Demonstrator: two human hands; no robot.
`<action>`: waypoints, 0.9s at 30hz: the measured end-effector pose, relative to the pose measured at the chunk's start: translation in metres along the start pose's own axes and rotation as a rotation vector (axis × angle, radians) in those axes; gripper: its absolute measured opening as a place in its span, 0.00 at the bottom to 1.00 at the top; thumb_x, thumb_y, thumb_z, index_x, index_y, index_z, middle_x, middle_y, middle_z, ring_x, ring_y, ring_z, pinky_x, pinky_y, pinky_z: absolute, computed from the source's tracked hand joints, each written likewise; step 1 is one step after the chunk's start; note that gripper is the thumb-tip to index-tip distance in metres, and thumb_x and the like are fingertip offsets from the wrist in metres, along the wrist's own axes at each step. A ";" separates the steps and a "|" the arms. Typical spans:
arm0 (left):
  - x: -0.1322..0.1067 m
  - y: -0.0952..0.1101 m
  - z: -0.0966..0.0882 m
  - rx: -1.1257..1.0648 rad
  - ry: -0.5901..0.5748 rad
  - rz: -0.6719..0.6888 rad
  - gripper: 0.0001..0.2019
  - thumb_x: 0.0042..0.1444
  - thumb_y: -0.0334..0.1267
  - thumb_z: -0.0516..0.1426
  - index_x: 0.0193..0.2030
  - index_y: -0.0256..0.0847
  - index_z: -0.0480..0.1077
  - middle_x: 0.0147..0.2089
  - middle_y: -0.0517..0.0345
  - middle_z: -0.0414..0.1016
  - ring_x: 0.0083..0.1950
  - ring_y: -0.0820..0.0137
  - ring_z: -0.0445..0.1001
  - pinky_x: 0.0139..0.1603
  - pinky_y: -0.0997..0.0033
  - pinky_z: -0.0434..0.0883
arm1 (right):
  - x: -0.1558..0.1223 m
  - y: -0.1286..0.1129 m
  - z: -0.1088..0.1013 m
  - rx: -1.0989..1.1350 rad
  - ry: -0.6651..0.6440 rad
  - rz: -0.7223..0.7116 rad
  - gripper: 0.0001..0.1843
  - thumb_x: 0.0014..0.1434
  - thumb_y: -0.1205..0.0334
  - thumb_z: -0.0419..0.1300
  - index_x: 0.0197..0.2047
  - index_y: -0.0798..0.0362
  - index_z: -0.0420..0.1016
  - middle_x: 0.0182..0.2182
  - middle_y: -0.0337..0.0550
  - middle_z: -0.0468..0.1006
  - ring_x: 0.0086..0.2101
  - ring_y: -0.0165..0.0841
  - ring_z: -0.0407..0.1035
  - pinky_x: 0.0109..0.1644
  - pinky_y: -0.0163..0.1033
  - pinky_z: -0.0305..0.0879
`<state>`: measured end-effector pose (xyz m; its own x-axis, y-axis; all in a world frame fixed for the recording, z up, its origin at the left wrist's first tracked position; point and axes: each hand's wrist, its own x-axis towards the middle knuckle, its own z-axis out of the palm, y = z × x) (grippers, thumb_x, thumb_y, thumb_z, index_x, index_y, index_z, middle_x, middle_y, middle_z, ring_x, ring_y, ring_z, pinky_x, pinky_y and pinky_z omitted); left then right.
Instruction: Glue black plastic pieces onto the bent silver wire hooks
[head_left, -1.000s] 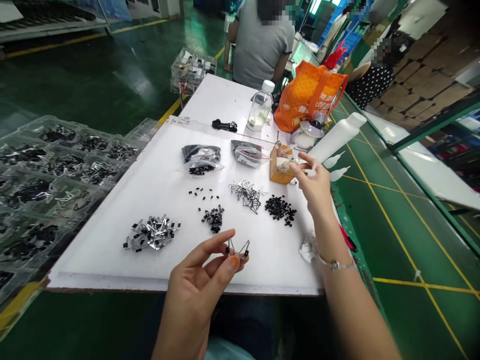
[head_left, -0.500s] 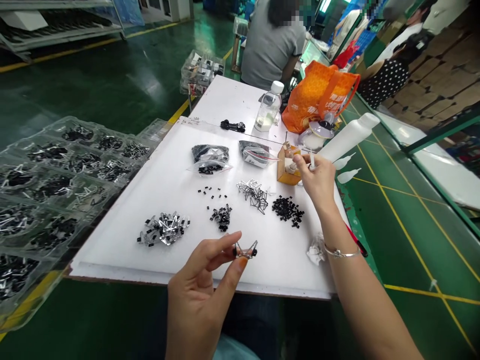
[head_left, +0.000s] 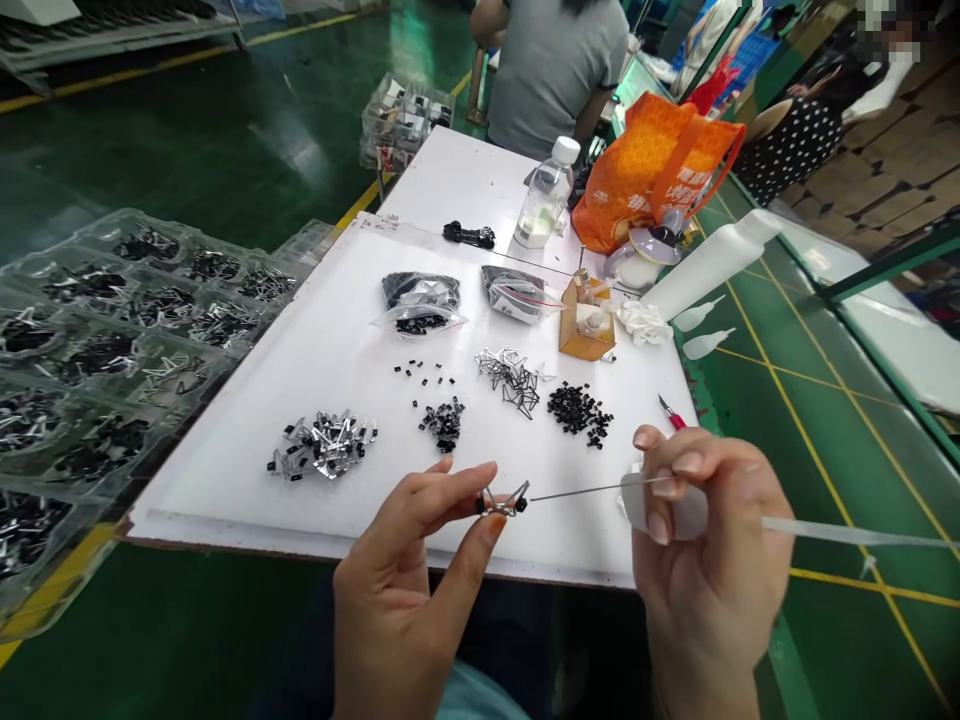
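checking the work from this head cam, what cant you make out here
In the head view:
Whether the needle touches the small bent-lead part: the tip is too fine to tell.
Part of that small part: hidden by the left hand.
Part of the dispensing syringe: hidden by the right hand.
Far end of the clear tube: cut off by the right edge.

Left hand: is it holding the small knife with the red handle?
No, the left hand pinches a small black component with bent metal legs, while the red-handled knife lies apart near the white board's edge.
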<state>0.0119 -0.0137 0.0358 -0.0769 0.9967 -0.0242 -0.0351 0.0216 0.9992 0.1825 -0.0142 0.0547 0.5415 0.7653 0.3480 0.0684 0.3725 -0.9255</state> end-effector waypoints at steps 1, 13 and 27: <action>0.000 0.000 0.001 0.002 -0.004 -0.003 0.19 0.59 0.31 0.66 0.48 0.66 0.82 0.45 0.71 0.83 0.52 0.75 0.77 0.57 0.84 0.72 | 0.000 0.002 0.000 -0.005 -0.001 -0.005 0.13 0.68 0.53 0.63 0.33 0.47 0.81 0.22 0.32 0.69 0.18 0.26 0.55 0.38 0.39 0.68; -0.003 0.008 0.006 -0.035 0.057 -0.064 0.15 0.55 0.33 0.67 0.45 0.61 0.84 0.41 0.65 0.82 0.50 0.68 0.79 0.57 0.74 0.75 | 0.078 0.037 -0.013 -0.445 0.348 -0.388 0.14 0.66 0.50 0.62 0.33 0.49 0.76 0.27 0.39 0.74 0.23 0.32 0.64 0.27 0.39 0.56; -0.002 0.008 0.002 0.058 0.061 0.182 0.20 0.58 0.29 0.65 0.49 0.64 0.81 0.37 0.70 0.83 0.43 0.68 0.81 0.70 0.56 0.65 | 0.112 0.061 -0.012 -0.461 -0.147 -0.045 0.21 0.61 0.46 0.65 0.54 0.47 0.78 0.27 0.34 0.70 0.23 0.29 0.58 0.30 0.38 0.61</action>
<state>0.0140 -0.0151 0.0435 -0.1366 0.9781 0.1570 0.0420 -0.1526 0.9874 0.2573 0.0884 0.0353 0.4081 0.8321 0.3755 0.4711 0.1604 -0.8674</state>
